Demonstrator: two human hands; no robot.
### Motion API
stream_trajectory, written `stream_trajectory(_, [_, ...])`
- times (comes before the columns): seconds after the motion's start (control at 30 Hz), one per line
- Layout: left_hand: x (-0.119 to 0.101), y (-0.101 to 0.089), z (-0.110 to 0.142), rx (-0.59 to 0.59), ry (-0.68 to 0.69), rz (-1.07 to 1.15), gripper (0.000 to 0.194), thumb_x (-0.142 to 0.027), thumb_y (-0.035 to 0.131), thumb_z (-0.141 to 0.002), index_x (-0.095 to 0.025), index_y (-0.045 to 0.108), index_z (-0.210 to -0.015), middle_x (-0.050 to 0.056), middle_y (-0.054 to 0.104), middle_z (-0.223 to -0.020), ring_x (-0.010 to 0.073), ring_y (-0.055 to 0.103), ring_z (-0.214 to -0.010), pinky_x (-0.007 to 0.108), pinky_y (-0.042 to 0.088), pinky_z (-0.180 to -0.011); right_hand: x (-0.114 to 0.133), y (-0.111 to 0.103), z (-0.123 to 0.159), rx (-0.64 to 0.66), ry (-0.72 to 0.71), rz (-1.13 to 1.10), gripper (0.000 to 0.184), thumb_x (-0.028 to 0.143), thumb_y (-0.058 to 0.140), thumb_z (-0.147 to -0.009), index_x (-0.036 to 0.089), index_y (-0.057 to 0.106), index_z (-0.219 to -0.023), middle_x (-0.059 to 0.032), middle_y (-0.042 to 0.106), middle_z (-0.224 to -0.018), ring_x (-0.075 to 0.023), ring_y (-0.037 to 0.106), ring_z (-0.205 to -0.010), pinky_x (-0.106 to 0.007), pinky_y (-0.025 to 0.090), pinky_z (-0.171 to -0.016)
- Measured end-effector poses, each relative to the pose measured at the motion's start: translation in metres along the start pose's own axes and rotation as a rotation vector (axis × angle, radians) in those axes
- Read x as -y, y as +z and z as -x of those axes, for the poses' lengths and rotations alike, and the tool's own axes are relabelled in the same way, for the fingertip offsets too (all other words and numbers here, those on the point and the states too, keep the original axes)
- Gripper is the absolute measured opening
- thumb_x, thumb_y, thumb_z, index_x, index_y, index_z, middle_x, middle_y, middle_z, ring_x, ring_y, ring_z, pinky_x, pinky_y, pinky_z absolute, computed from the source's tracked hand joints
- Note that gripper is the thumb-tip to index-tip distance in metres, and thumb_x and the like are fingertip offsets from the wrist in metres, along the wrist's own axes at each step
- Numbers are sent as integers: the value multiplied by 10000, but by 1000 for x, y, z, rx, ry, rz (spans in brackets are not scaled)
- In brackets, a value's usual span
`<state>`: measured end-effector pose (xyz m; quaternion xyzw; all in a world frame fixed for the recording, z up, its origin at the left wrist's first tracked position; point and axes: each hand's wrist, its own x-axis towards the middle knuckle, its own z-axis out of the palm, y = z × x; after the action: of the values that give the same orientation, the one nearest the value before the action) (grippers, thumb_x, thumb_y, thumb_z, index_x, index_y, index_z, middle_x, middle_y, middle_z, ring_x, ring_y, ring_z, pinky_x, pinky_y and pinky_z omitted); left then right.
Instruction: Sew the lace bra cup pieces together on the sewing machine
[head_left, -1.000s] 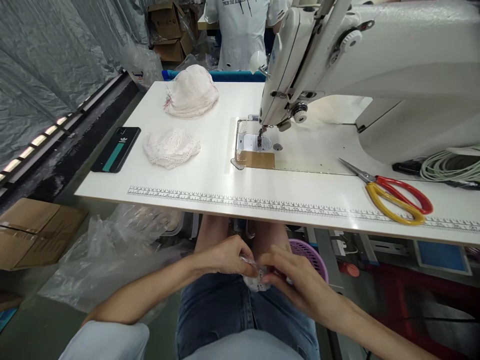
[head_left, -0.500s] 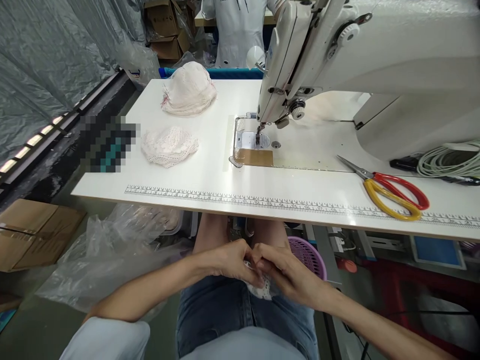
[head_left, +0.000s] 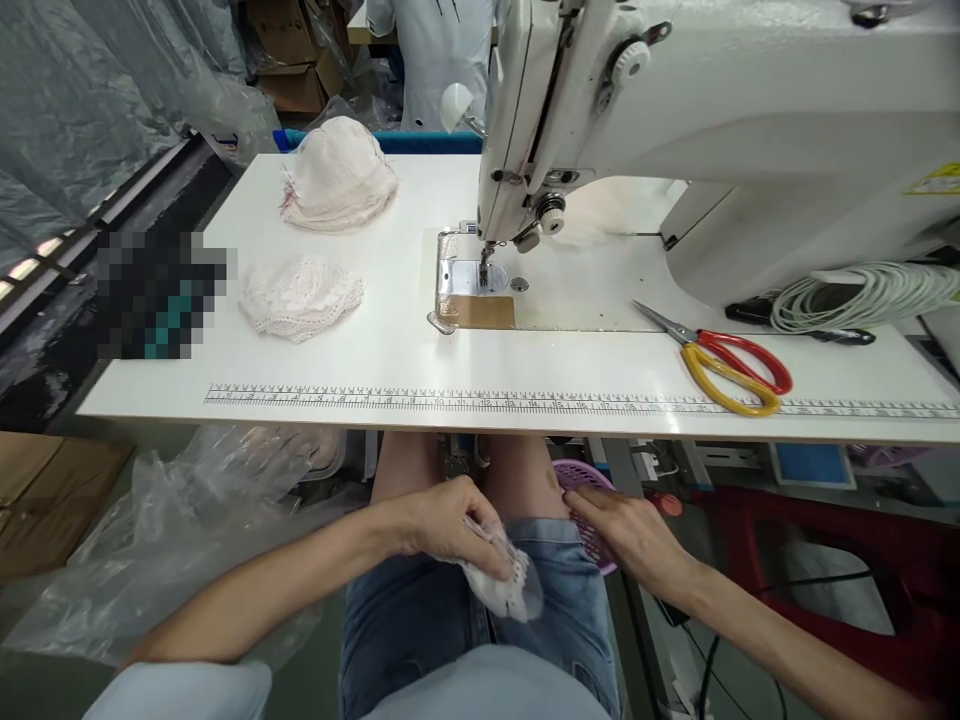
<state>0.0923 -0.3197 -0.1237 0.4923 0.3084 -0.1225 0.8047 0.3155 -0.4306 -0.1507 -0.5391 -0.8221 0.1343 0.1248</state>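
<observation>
Lace (head_left: 504,596) in left fingers (head_left: 486,556); table ruler (head_left: 487,402) numbered.

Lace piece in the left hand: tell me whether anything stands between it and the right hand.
The denim-covered right thigh lies between the white lace piece and the right hand, though apparently beneath a straight path. Nothing else visible stands between them.

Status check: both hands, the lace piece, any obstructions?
Left hand gripping lace piece over the lap. Right hand at purple basket, grip unclear. Table edge overhangs the knees; scissors lie on top.
</observation>
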Motion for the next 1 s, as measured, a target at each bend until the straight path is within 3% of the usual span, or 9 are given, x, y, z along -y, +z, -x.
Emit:
stream_trajectory(0.13, [4,-5,0,-159,54,-8,200,-276,763,-582,-97,707,-651,5,607,-567,87,492,-538,194,368,-530,4,-14,-7,17,198,-360,239,213,320,-959,189,513,-821,-6,545,-654,-134,510,-569,-231,361,-526])
stream_trajectory(0.3, [10,2,-2,-238,139,-36,206,-286,725,-636,-86,695,-673,6,592,-578,79,469,-540,187,349,-524,39,-27,-25,-108,161,-642,207,293,434,-951,194,546,-808,-20,560,-729,-141,524,-661,-241,395,-594])
stream_trajectory(0.5, [8,9,3,-283,144,-3,195,-272,706,-646,-82,689,-687,12,584,-589,89,472,-556,197,350,-541,47,-16,-21,-131,137,-560,45,218,492,-921,196,531,-917,-33,563,-830,-144,522,-720,-237,368,-581])
stream_trajectory(1.0, [14,12,3,-280,102,-77,196,-283,671,-664,-91,643,-633,-20,500,-549,78,409,-541,193,303,-510,53,-12,-28,-119,93,-535,123,160,406,-929,192,463,-824,-8,486,-757,-124,460,-651,-241,320,-572])
